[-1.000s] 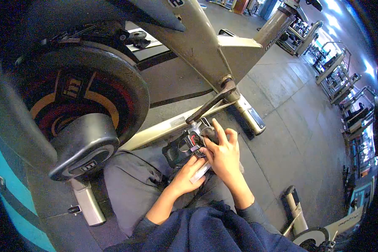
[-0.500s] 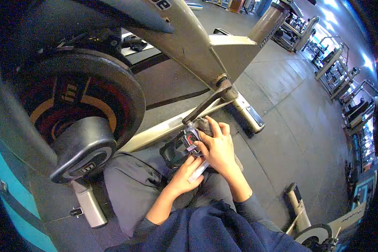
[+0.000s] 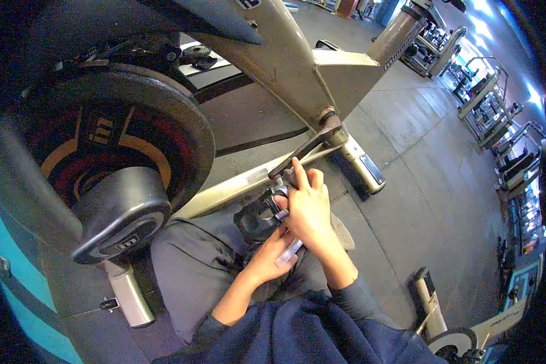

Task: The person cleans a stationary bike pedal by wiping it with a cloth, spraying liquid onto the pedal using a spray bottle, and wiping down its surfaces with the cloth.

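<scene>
A black bike pedal with a toe cage (image 3: pixel 253 223) hangs at the end of a dark crank arm (image 3: pixel 303 151), above my lap. My left hand (image 3: pixel 270 259) is closed at the pedal's near side, its fingers around a pale strap (image 3: pixel 289 251). My right hand (image 3: pixel 309 211) lies over the pedal's right side, fingers curled and the index finger reaching toward the crank end. A grey-brown cloth (image 3: pixel 343 234) shows beneath this hand and wrist, bunched against the pedal. The right palm hides much of the pedal body.
The exercise bike's beige frame (image 3: pixel 285 67) rises ahead, with its large flywheel (image 3: pixel 121 130) at left. A floor stabilizer (image 3: pixel 363 167) lies beyond the crank. Another bike's base (image 3: pixel 431 303) stands at lower right. Gym machines (image 3: pixel 479 97) line the far right.
My right hand has turned over the pedal, covering its red-marked part, with the index finger now extended toward the crank. My left hand stays at the strap. The view has shifted slightly.
</scene>
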Action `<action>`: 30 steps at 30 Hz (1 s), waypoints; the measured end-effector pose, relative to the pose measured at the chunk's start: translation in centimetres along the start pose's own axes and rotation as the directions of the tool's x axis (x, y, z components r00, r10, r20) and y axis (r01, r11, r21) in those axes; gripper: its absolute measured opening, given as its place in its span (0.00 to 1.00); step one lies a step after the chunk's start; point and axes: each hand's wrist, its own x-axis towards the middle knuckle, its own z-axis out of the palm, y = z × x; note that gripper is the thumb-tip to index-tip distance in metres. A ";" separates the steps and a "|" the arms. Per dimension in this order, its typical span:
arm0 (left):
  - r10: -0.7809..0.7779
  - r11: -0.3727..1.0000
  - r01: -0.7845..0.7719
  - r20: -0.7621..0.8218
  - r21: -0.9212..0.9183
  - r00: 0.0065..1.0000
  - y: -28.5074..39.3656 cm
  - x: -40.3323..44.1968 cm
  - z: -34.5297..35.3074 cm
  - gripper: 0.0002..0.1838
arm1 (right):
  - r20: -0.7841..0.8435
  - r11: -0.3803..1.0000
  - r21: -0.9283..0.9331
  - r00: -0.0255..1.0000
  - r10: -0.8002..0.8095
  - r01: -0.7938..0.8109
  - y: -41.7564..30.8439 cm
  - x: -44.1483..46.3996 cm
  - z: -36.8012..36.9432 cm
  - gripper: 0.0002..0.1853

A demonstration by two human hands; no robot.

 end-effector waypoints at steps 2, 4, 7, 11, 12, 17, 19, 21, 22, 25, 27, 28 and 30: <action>-0.016 1.000 0.016 0.023 -0.010 1.000 0.3 -0.1 -0.2 0.34 | 0.101 1.000 -0.012 0.995 -0.017 0.019 0.2 0.6 -0.8 0.20; -0.072 0.996 0.075 0.068 -0.046 0.995 1.0 0.1 -0.6 0.34 | 0.126 0.999 -0.030 0.992 -0.012 0.016 0.6 0.6 -0.4 0.21; -0.042 0.997 0.045 0.047 -0.061 0.998 1.7 0.2 -1.0 0.35 | 0.079 1.000 0.027 0.997 -0.005 0.003 1.0 0.6 -0.4 0.20; 0.025 0.999 -0.024 0.007 -0.033 1.000 0.8 0.0 -0.4 0.36 | 0.000 1.000 0.012 1.000 -0.026 0.026 1.3 0.1 0.8 0.17; -0.001 0.998 0.003 0.019 -0.058 1.000 0.8 0.0 -0.4 0.34 | -0.072 0.999 -0.006 0.997 -0.032 0.032 1.3 -0.2 1.2 0.15; -0.071 0.990 0.077 0.051 -0.120 0.996 0.7 0.2 -0.4 0.32 | -0.331 0.999 0.025 0.943 -0.037 0.048 0.3 -1.2 1.9 0.11; -0.096 0.985 0.105 0.067 -0.134 0.993 0.8 0.2 -0.5 0.32 | -0.348 0.998 -0.002 0.936 -0.057 0.060 0.4 -1.4 2.0 0.11; -0.094 0.985 0.103 0.067 -0.138 0.993 0.6 0.2 -0.4 0.32 | -0.360 0.997 -0.029 0.930 -0.075 0.070 0.4 -1.4 2.2 0.11; -0.092 0.985 0.100 0.064 -0.142 0.994 0.5 0.2 -0.3 0.32 | -0.364 0.995 -0.065 0.927 -0.091 0.072 0.5 -1.4 2.3 0.11; -0.094 0.979 0.101 0.046 -0.176 0.994 0.3 0.2 -0.1 0.31 | -0.314 0.992 -0.110 0.945 -0.090 0.058 0.3 -1.2 2.3 0.12; -0.089 0.981 0.094 0.037 -0.167 0.995 -0.1 -0.1 0.2 0.31 | -0.259 0.992 -0.119 0.964 -0.066 0.036 0.2 -1.1 2.3 0.13; -0.077 0.985 0.080 0.028 -0.155 0.997 -0.3 -0.1 0.3 0.31 | -0.212 0.987 -0.160 0.976 -0.053 0.019 0.0 -0.9 2.3 0.14; -0.056 0.993 0.060 0.038 -0.098 0.998 -0.1 -0.1 0.1 0.31 | -0.167 0.980 -0.200 0.985 -0.036 0.002 0.1 -0.2 1.6 0.15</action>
